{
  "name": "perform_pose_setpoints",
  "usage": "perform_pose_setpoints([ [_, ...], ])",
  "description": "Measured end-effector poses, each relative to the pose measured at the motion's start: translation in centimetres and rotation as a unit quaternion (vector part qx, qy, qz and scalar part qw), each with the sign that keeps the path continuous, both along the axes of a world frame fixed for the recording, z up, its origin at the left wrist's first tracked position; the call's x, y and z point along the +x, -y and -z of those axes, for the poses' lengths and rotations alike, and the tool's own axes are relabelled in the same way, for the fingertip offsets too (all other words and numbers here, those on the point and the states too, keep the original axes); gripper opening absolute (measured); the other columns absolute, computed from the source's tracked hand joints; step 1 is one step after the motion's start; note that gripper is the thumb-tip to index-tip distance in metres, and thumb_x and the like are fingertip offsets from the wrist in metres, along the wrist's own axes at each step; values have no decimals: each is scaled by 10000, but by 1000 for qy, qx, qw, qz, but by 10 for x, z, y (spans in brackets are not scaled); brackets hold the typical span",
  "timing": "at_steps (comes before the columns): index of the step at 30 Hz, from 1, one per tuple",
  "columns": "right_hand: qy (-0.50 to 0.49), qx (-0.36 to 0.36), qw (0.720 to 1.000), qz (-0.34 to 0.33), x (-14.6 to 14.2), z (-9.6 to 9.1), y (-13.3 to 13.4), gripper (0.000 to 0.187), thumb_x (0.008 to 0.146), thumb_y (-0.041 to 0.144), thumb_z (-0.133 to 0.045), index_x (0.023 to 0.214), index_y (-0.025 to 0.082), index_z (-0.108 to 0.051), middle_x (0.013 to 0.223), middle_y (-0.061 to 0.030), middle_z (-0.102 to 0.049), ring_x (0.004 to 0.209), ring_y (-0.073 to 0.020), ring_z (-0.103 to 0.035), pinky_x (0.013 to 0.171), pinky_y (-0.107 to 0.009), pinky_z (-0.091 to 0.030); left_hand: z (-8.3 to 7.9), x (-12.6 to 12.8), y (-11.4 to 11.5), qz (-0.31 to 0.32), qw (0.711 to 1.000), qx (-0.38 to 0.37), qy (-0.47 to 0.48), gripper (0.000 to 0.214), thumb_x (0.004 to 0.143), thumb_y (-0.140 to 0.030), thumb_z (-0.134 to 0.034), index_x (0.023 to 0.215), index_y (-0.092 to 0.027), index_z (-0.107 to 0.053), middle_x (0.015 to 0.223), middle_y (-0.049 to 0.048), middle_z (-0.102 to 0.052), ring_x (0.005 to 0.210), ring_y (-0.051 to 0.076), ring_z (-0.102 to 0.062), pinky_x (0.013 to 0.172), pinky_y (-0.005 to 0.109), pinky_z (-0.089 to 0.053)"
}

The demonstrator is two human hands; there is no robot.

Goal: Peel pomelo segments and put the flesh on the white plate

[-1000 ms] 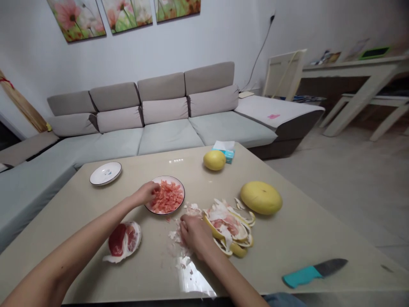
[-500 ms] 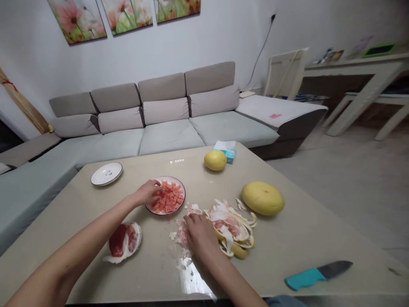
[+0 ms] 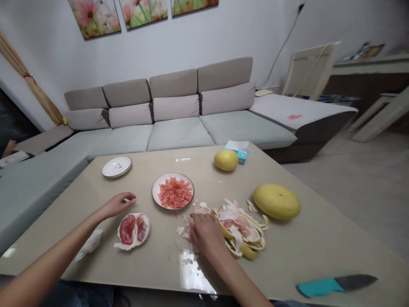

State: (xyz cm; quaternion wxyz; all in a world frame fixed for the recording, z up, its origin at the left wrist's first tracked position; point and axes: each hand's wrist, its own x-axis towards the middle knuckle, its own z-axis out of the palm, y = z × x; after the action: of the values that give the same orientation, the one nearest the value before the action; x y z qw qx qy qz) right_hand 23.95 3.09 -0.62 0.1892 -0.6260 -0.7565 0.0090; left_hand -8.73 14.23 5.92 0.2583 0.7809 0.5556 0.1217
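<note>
My left hand hovers above the table with thumb and fingers slightly apart and nothing between them. Just below it lies a partly peeled piece of red pomelo, its white membrane hanging to one side. To the hand's right, a dark-rimmed plate bears torn red pomelo flesh. My right hand rests at the pale membrane scraps, fingers curled downward; whatever they hold is hidden. Against its right side is a heap of yellow pomelo peel and white pith.
A whole yellow pomelo sits right of the peel, a smaller one farther back by a tissue box. A turquoise-handled knife lies near right. A white plate stands back left; a crumpled white tissue lies near left.
My left hand has left the plate of pomelo flesh and moved left, over the table beside the pomelo piece. My right hand stays at the scraps. The view has shifted somewhat left.
</note>
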Motion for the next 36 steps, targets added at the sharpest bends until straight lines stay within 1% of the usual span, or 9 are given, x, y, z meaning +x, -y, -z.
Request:
perform_pose_setpoints([
  [5,5,5,1000,-27,-3,2,1,191,873,175,-521,977,184,-680,667,-34,-683,699,-208,-621,879,-352,-351,22,-23,45,-32,997,-48,58,582,809,-543,-543,1278,-197,-527,1252,134,-616,1012,268,-655,822,365,-552],
  [8,22,16,1000,-5,-7,-1,3,177,874,219,-539,780,185,-685,762,-68,-672,770,-233,-607,799,-353,-362,26,-20,59,-24,996,-20,79,552,794,-473,-602,1287,-240,-519,1326,116,-544,1170,276,-559,941,385,-492],
  [10,38,27,999,13,-8,-2,5,195,857,251,-569,708,182,-675,822,-90,-663,817,-255,-591,773,-360,-357,24,-13,62,38,997,51,47,473,798,-373,-615,1248,-242,-553,1294,111,-548,1217,277,-505,1041,424,-400],
  [13,59,51,997,27,-8,-2,7,97,812,229,-617,843,182,-697,1083,-132,-648,998,-306,-550,837,-386,-339,20,-3,63,95,992,80,0,484,773,-265,-631,1251,-239,-554,1293,112,-531,1219,275,-481,1066,425,-361],
  [15,66,53,996,27,-6,-4,7,188,786,195,-631,968,185,-678,1184,-139,-619,1065,-320,-524,857,-390,-329,20,0,63,89,994,69,-15,527,764,-253,-631,1280,-223,-528,1297,122,-521,1209,274,-487,1059,416,-369],
  [21,38,-23,998,46,3,-15,8,115,827,179,-526,735,177,-594,657,-50,-647,646,-200,-579,613,-288,-303,25,-6,66,31,999,20,2,565,783,-341,-612,1318,-213,-485,1309,115,-537,1209,279,-510,1049,405,-385],
  [29,-32,-30,999,26,6,-9,9,154,811,206,-485,672,193,-548,604,-34,-606,565,-178,-542,534,-256,-283,37,-7,69,16,999,-7,46,602,802,-447,-599,1342,-212,-478,1331,119,-534,1220,291,-505,1056,391,-372],
  [32,-28,-30,999,-8,7,-4,7,160,834,214,-471,807,184,-625,681,-60,-648,625,-203,-579,572,-275,-355,42,-9,67,18,997,-12,70,577,814,-451,-586,1338,-230,-487,1325,114,-542,1215,295,-506,1054,398,-370],
  [36,-31,25,997,-71,5,0,5,345,842,181,-456,1161,188,-587,1068,-137,-648,956,-274,-598,774,-382,-448,44,-12,68,7,996,-33,88,594,816,-439,-591,1357,-230,-464,1350,116,-517,1234,291,-492,1067,394,-358],
])
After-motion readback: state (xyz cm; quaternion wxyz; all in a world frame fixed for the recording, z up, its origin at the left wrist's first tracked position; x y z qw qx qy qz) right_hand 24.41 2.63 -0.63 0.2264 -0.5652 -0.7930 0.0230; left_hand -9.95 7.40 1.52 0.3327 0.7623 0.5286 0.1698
